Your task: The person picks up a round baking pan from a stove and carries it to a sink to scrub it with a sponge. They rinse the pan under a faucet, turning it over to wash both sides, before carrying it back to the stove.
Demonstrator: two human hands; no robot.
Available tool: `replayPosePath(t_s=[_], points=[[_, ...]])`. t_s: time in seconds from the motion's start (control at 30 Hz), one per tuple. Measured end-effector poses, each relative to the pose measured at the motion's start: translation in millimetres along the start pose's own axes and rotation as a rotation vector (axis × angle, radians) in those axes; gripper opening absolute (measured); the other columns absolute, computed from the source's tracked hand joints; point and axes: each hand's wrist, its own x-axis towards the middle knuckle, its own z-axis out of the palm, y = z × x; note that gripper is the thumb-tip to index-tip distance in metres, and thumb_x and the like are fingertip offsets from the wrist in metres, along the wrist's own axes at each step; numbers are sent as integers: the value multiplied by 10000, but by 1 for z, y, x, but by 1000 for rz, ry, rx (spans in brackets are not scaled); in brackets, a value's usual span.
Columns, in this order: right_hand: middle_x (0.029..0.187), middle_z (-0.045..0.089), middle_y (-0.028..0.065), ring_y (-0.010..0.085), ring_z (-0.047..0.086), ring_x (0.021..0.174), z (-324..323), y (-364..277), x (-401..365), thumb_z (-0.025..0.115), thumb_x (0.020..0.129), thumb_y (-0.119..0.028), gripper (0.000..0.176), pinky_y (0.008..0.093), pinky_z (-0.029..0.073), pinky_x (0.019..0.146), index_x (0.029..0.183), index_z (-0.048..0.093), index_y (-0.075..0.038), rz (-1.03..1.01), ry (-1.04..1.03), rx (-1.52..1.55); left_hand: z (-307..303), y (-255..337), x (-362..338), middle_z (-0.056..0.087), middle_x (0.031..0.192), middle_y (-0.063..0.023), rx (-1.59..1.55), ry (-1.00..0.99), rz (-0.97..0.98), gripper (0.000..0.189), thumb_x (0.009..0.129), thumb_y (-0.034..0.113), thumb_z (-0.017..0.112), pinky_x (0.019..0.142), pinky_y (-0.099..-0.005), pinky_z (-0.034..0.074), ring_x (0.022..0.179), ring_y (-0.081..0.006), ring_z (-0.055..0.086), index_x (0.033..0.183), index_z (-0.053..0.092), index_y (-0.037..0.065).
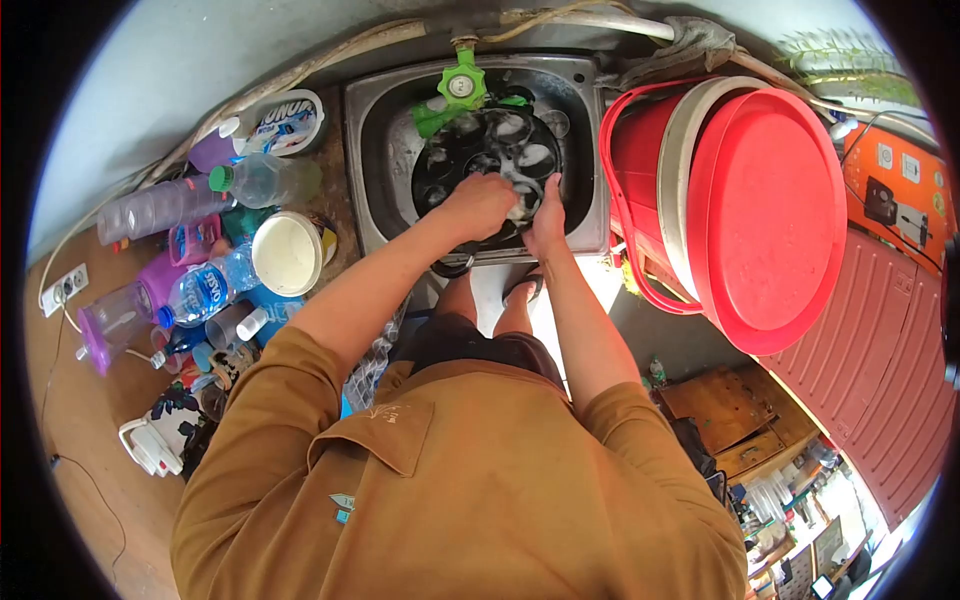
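A black pan with several round hollows (437,165) lies in the metal sink (366,190), with white suds on it. My left hand (482,207) is closed over the pan's near part, fingers curled down; what it holds, if anything, is hidden. At the pan's near right edge my right hand (546,218) grips the rim, its thumb side up. Suds show between the two hands. Above the pan's far edge is a green tap (462,86), and a green piece (432,118) sits beside it.
To the right stands a red bucket (635,150) beside a large red lid (775,215). Bottles, including a labelled water bottle (205,288), and a white tub (286,254) crowd the left counter. A grey cloth (690,48) hangs on the pipe behind.
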Motion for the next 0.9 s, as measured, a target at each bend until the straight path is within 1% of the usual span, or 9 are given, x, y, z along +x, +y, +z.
replayPosePath(t_s=[0.03, 0.23, 0.37, 0.43, 0.5, 0.57, 0.63, 0.83, 0.9], points=[[1222, 609, 85, 215, 598, 1089, 1, 0, 2, 403, 993, -610, 678, 383, 477, 948, 1314, 515, -23, 0, -7, -8, -5, -2, -1, 652, 994, -146, 76, -64, -25, 187, 743, 12, 592, 886, -437, 473, 995, -376, 590, 918, 657, 24], [1154, 640, 78, 219, 605, 1068, 34, -24, -13, 370, 1013, -584, 613, 404, 485, 931, 1260, 553, -53, -27, 62, -10, 13, 23, -23, 646, 1017, -163, -193, 457, -39, 236, 761, 5, 582, 885, -468, 487, 1014, -360, 609, 991, 629, 28], [1293, 580, 100, 260, 568, 1173, 22, -25, -6, 360, 1023, -562, 634, 437, 448, 1023, 1361, 483, -40, -83, -70, 58, 4, 0, -52, 656, 1010, -174, -120, 246, -86, 282, 739, 26, 626, 881, -463, 503, 1003, -383, 619, 1021, 644, 26], [1357, 538, 110, 277, 540, 1219, 24, -13, -3, 363, 1023, -558, 655, 440, 435, 1049, 1408, 439, -34, -80, -90, 39, 7, -6, -46, 663, 1015, -172, -144, 166, -306, 305, 728, 10, 623, 891, -452, 508, 1004, -377, 625, 1031, 658, 26], [1360, 535, 116, 273, 536, 1223, 19, -12, 8, 373, 1017, -566, 671, 441, 431, 1050, 1412, 434, -27, -132, -6, -29, 18, -18, -43, 661, 1028, -180, -158, 279, -239, 297, 727, -14, 601, 887, -457, 508, 1013, -380, 625, 1015, 664, 24], [1368, 525, 123, 267, 531, 1224, 20, -21, -3, 392, 1010, -572, 698, 430, 422, 1057, 1422, 420, -9, -134, -96, -21, 6, -15, -49, 662, 1041, -176, -243, 17, -77, 312, 723, -34, 575, 900, -461, 497, 1046, -377, 615, 1015, 667, 25], [1363, 526, 121, 261, 532, 1219, 17, -22, -3, 403, 1007, -572, 706, 427, 422, 1055, 1412, 426, 7, -94, 0, -92, -12, -9, -63, 655, 1046, -159, -190, -99, -157, 321, 722, -41, 568, 919, -461, 483, 1066, -369, 596, 1022, 661, 26], [1339, 548, 99, 211, 543, 1156, 31, -25, -4, 502, 1013, -447, 601, 363, 425, 1003, 1378, 462, 29, -167, -12, -196, -76, -12, -175, 652, 987, -200, 17, 569, -277, 293, 737, -37, 551, 887, -477, 482, 996, -392, 598, 1010, 652, -9], [1291, 579, 86, 186, 543, 1138, 41, -25, -11, 594, 986, -330, 497, 340, 433, 972, 1316, 521, 33, -240, 26, -317, -92, -26, -220, 650, 1024, -232, 229, 713, -569, 256, 749, -40, 546, 883, -476, 490, 990, -406, 605, 981, 652, -20]])
